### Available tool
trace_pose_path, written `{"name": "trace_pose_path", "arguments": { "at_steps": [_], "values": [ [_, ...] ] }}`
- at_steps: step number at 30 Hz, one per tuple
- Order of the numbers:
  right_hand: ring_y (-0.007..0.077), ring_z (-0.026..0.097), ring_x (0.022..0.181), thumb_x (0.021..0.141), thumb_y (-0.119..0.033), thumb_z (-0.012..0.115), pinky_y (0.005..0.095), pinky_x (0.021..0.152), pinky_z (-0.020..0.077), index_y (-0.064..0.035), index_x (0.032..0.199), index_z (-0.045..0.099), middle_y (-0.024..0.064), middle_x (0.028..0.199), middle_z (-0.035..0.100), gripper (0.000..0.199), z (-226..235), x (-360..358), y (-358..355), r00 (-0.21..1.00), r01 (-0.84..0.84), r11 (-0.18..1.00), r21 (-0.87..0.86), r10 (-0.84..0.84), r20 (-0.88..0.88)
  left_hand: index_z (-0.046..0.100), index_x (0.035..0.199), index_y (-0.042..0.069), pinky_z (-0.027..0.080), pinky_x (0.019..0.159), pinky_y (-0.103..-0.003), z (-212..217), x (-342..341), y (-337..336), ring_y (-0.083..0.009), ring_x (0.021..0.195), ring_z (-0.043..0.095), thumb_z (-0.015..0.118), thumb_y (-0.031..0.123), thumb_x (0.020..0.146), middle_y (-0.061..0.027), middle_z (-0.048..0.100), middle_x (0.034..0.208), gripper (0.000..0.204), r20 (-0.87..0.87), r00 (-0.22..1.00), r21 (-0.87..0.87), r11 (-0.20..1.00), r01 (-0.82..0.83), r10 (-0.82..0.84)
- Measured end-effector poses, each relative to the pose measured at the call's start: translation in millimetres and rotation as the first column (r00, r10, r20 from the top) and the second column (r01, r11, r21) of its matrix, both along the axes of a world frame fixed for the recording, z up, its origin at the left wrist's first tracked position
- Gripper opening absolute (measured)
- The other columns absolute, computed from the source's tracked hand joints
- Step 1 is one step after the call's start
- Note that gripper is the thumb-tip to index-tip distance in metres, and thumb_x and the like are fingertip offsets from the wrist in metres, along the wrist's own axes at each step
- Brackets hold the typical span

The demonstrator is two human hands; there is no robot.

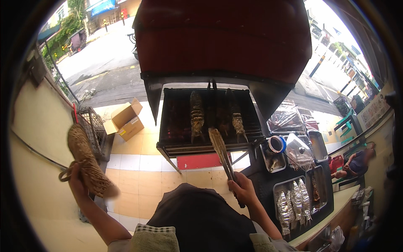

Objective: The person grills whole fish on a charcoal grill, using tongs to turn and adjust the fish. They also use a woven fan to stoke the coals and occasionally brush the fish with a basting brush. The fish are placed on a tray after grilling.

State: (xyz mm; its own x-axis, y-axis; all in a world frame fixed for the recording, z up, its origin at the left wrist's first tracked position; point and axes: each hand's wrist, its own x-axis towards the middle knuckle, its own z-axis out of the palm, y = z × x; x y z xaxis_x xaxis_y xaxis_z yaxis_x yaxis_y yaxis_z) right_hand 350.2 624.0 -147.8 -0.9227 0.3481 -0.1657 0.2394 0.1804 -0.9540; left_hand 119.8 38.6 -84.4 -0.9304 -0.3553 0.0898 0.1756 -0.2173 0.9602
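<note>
My left hand [77,180] is closed round a brown woven hand fan [86,155], held out at the left with its lower end blurred. In my right hand [243,189] is a pair of long metal tongs [226,164], coated with brown residue midway and pointing over the grill. The black grill [176,138] stands ahead under a dark red hood [222,46]. On its grate lie a charred fish [196,113] left of the tongs and another fish [237,119] right of them. A dark shape lies at the tongs' far end; I cannot tell whether they grip anything.
At the right, a dark table carries a tray [275,197] of foil-wrapped fish [297,199], a clear-lidded tray [300,151] and a blue-rimmed container [277,144]. An open cardboard box [126,119] sits left of the grill, near a wire cage [90,130]. A person [357,161] sits far right.
</note>
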Motion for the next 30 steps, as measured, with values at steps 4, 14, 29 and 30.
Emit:
{"name": "trace_pose_path", "arguments": {
  "at_steps": [4, 14, 29, 30],
  "values": [
    [0.0074, 0.051, 0.057, 0.099, -0.023, 0.069, 0.0284, 0.052, 0.0417, 0.0025, 0.107, 0.062, 0.0005, 0.070, 0.056, 0.027, 9.3, -3.3, -6.1, 0.999, -0.034, 0.994, -0.102, 0.038, 0.039, 0.060, 0.131, -0.005, 0.059, 0.083, -0.043, 70.7, 29.2, 4.3, -0.0230, 0.098, 0.068, 0.043, 0.029, 0.111, -0.0204, 0.067, 0.121, 0.044, -0.680, 0.733, 0.530, 0.699, 0.480, 0.013],
    [0.0092, 0.051, 0.050, 0.103, -0.039, 0.064, 0.0271, 0.046, 0.0396, -0.0040, 0.099, 0.061, -0.0001, 0.068, 0.054, 0.035, 33.8, -65.3, -55.6, 0.929, 0.040, 0.888, -0.458, 0.136, 0.345, 0.073, 0.089, -0.002, 0.058, 0.078, -0.048, -186.1, 48.1, 43.7, -0.0403, 0.088, 0.075, 0.072, 0.013, 0.083, -0.0265, 0.074, 0.090, 0.016, 0.628, 0.767, -0.774, 0.206, 0.598, 0.131],
    [0.0116, 0.048, 0.042, 0.102, -0.037, 0.067, 0.0284, 0.039, 0.0372, 0.0018, 0.110, 0.065, 0.0022, 0.062, 0.052, 0.040, 5.6, -170.4, -91.4, 0.926, 0.072, 0.905, -0.419, 0.096, 0.365, 0.074, 0.098, -0.005, 0.060, 0.077, -0.043, -265.3, 135.7, -13.8, -0.0327, 0.085, 0.077, 0.089, 0.027, 0.074, -0.0205, 0.077, 0.090, 0.043, 0.865, 0.496, -0.397, 0.504, 0.767, -0.073],
    [0.0118, 0.048, 0.041, 0.102, -0.035, 0.066, 0.0286, 0.038, 0.0370, 0.0020, 0.110, 0.065, 0.0024, 0.062, 0.052, 0.038, 5.7, -170.2, -92.0, 0.921, 0.072, 0.908, -0.412, 0.098, 0.377, 0.074, 0.098, -0.005, 0.060, 0.077, -0.043, -260.5, 126.8, -17.8, -0.0327, 0.084, 0.077, 0.088, 0.027, 0.075, -0.0205, 0.077, 0.090, 0.043, 0.844, 0.532, -0.430, 0.509, 0.746, -0.066]
  ]
}}
